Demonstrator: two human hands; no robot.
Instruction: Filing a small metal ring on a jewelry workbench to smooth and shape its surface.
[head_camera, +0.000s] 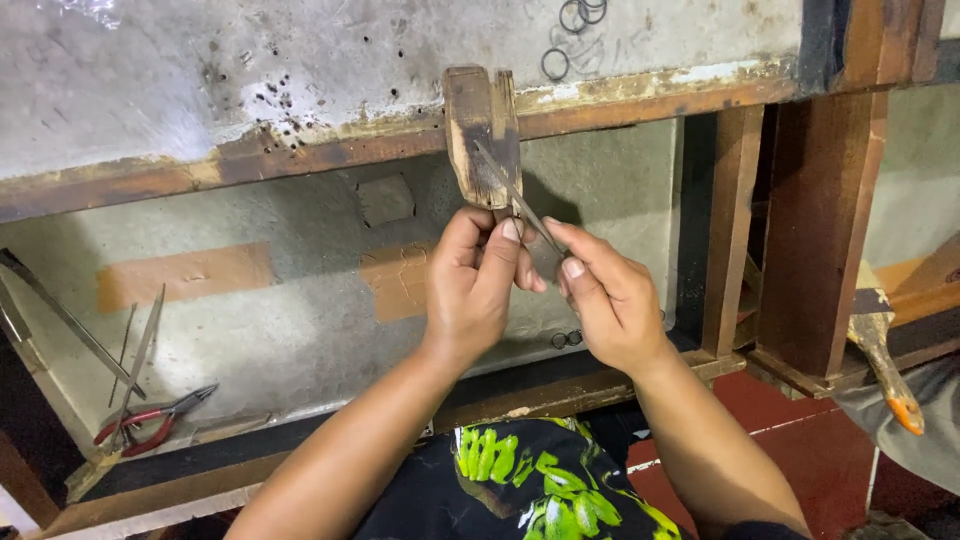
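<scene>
Landmark: wooden peg (482, 135) sticking out from the bench (200, 90) front edge.

Left hand (470, 290) just below the peg, fingers curled closed, thumb and forefinger pinched at the peg's lower end. Whatever it pinches is too small to make out.

Right hand (610, 300) below and right of the peg, fingers closed on a thin metal file (515, 195). The file runs diagonally up-left from the hand and lies across the peg's face, touching it. The two hands nearly meet under the peg.

Above-right of the peg, on the bench top: a few small wire rings (570, 35). Below the peg, behind the right hand: two more small rings (566, 339) on the tray (300, 320) floor.

Far left and below the peg: red-handled pliers (150, 420) in the tray, beside long thin tweezers (135, 365) leaning upright.

Far right of the peg: orange-tipped tool handle (885, 365) sloping down, well apart from both hands.
</scene>
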